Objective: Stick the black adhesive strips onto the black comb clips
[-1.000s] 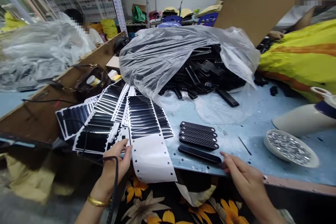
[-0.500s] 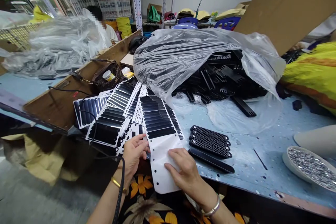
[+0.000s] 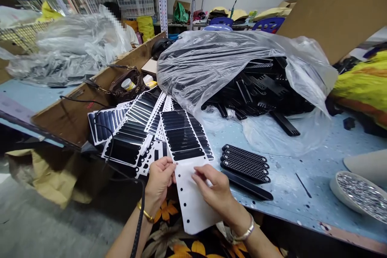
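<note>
A sheet of black strip stickers [image 3: 184,139] lies at the table's front edge, its lower part bare white backing with small black dots along the side. My left hand [image 3: 160,177] pinches this sheet's left edge between thumb and fingers. Over the bare part is my right hand [image 3: 213,185], its fingers bent and the thumb close to the index tip; whatever may be between them is too small to make out. To the right lie several black textured handle pieces [image 3: 244,163] stacked side by side, with a smooth black piece [image 3: 248,185] in front of them.
More sticker sheets [image 3: 123,141] are spread at the left, near a brown bag [image 3: 127,82]. A clear plastic bag [image 3: 193,64] full of black parts stands behind. At right is a bowl of small shiny metal pieces [image 3: 359,193]. A person [image 3: 131,34] sits beyond the wooden partition [image 3: 63,117].
My right hand's thumb and fingers have drawn closer together above the sheet. The sheet's lower end has shifted slightly right and down in view. My left hand keeps its pinch.
</note>
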A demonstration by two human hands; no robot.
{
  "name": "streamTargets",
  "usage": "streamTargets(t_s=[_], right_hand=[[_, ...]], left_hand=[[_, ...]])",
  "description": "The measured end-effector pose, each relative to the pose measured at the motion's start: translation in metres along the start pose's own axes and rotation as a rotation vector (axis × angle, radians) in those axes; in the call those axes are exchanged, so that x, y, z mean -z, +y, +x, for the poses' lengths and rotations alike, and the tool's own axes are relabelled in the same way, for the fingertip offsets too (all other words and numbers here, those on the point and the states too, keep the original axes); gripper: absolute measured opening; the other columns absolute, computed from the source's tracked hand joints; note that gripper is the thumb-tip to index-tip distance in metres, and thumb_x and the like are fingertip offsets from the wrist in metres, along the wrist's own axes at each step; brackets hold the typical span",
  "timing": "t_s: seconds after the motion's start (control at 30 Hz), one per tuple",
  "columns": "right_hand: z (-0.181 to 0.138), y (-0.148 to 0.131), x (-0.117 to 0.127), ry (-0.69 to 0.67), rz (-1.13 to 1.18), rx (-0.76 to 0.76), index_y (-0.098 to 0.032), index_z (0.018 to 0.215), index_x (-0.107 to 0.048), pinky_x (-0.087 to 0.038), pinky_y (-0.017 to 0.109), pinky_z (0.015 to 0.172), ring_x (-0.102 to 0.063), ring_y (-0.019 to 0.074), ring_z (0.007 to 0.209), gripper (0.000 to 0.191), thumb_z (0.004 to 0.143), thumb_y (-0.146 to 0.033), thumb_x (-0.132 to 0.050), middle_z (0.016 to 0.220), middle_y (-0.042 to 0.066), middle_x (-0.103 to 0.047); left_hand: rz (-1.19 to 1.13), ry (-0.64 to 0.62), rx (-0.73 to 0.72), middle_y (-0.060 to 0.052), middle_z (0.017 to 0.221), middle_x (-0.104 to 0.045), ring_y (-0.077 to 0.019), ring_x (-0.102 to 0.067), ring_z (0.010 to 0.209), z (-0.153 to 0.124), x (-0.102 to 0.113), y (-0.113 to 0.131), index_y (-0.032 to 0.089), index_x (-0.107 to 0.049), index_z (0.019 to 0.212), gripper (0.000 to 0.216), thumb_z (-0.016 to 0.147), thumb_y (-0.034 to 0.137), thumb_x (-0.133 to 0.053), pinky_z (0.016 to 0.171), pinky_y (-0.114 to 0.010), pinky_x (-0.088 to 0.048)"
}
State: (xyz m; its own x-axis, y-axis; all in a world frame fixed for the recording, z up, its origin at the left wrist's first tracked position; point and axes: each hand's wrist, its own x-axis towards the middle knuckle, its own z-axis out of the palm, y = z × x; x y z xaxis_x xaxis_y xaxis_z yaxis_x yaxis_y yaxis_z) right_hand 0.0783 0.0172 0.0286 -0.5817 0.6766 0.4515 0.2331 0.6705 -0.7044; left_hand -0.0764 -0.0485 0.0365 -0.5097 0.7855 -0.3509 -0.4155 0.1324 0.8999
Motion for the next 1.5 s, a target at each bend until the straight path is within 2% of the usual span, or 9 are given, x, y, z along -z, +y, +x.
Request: streamTargets(t_s=[0.23, 0.43, 0.53, 0.7, 0.87, 1.03, 1.1, 1.27, 1.5], right_hand=[[0.034, 0.003, -0.023, -0.027, 0.031, -0.098, -0.016, 0.085, -0.069, -0.046, 0.022, 0.047, -0.055, 0.0118, 0.052, 0.025, 0.077, -0.039, -0.074, 0.064, 0.000, -0.059], [0.040, 0.002, -0.022, -0.014, -0.012, -0.081, -0.016, 0.079, -0.068, -0.049, 0.024, 0.052, -0.059, 0.0138, 0.056, 0.009, 0.082, -0.022, -0.062, 0.066, 0.003, -0.064], [0.042, 0.002, -0.002, -0.007, 0.014, -0.067, -0.018, 0.082, -0.070, -0.053, 0.027, 0.059, -0.065, 0.0158, 0.062, 0.020, 0.086, -0.015, -0.050, 0.071, 0.005, -0.070], [0.020, 0.008, 0.063, 0.104, 0.038, -0.256, -0.018, 0.083, -0.071, -0.052, 0.024, 0.047, -0.064, 0.0151, 0.050, 0.019, 0.089, -0.026, -0.055, 0.059, 0.002, -0.067], [-0.017, 0.011, 0.131, 0.423, 0.082, -0.408, -0.019, 0.084, -0.073, -0.048, 0.020, 0.037, -0.057, 0.0119, 0.040, 0.025, 0.083, -0.044, -0.068, 0.053, 0.000, -0.062], [-0.032, 0.007, 0.145, 0.498, 0.105, -0.432, -0.022, 0.088, -0.076, -0.059, 0.022, 0.049, -0.067, 0.0153, 0.049, 0.023, 0.079, -0.043, -0.074, 0.061, 0.003, -0.071], [-0.029, 0.000, 0.138, 0.460, 0.162, -0.410, -0.022, 0.089, -0.077, -0.062, 0.025, 0.056, -0.071, 0.0176, 0.055, 0.019, 0.081, -0.039, -0.073, 0.066, 0.004, -0.074], [-0.020, -0.021, 0.125, 0.273, 0.265, -0.218, -0.022, 0.089, -0.076, -0.060, 0.023, 0.054, -0.071, 0.0163, 0.060, 0.011, 0.087, -0.024, -0.065, 0.071, 0.004, -0.073], [-0.044, -0.003, 0.145, 0.165, 0.127, -0.249, -0.020, 0.102, -0.073, -0.061, 0.026, 0.063, -0.073, 0.0199, 0.076, 0.019, 0.087, -0.019, -0.062, 0.090, 0.008, -0.076]], left_hand=[[0.000, -0.052, -0.038, 0.005, 0.045, -0.052, -0.0029, -0.035, 0.034, 0.000, -0.005, 0.001, 0.014, -0.065, 0.061, 0.022, 0.058, 0.032, -0.076, 0.035, -0.016, -0.022], [0.091, -0.126, -0.035, 0.003, 0.040, -0.052, -0.0043, -0.039, 0.032, 0.003, -0.005, -0.004, 0.012, -0.067, 0.068, 0.022, 0.068, 0.034, -0.070, 0.035, -0.014, -0.023], [0.110, -0.073, -0.015, 0.003, 0.042, -0.054, -0.0050, -0.038, 0.030, 0.006, 0.001, -0.007, 0.011, -0.067, 0.072, 0.028, 0.064, 0.037, -0.073, 0.032, -0.015, -0.022], [0.168, 0.141, -0.122, 0.006, 0.048, -0.057, -0.0066, -0.039, 0.030, 0.015, 0.029, -0.015, 0.012, -0.067, 0.100, 0.052, 0.058, 0.038, -0.077, 0.031, -0.018, -0.027], [0.524, 0.242, -0.389, 0.005, 0.051, -0.059, -0.0127, -0.055, 0.046, 0.023, 0.057, -0.021, 0.019, -0.073, 0.097, 0.035, 0.064, 0.029, -0.071, 0.048, -0.022, -0.046], [0.804, 0.256, -0.625, 0.000, 0.060, -0.064, -0.0161, -0.057, 0.051, 0.011, 0.037, 0.002, 0.022, -0.074, 0.084, 0.020, 0.067, 0.029, -0.069, 0.047, -0.024, -0.044], [0.718, 0.143, -0.571, -0.003, 0.068, -0.068, -0.0170, -0.061, 0.058, 0.003, 0.012, 0.014, 0.020, -0.073, 0.085, 0.020, 0.072, 0.034, -0.070, 0.050, -0.024, -0.046], [0.285, -0.395, -0.072, -0.005, 0.058, -0.064, -0.0123, -0.056, 0.045, -0.004, -0.055, 0.026, 0.013, -0.066, 0.075, 0.037, 0.080, 0.050, -0.062, 0.037, -0.019, -0.035], [0.007, -0.514, 0.209, -0.007, 0.053, -0.066, -0.0097, -0.055, 0.038, 0.009, -0.085, 0.021, 0.013, -0.056, 0.060, 0.032, 0.062, 0.035, -0.079, 0.033, -0.015, -0.031]])
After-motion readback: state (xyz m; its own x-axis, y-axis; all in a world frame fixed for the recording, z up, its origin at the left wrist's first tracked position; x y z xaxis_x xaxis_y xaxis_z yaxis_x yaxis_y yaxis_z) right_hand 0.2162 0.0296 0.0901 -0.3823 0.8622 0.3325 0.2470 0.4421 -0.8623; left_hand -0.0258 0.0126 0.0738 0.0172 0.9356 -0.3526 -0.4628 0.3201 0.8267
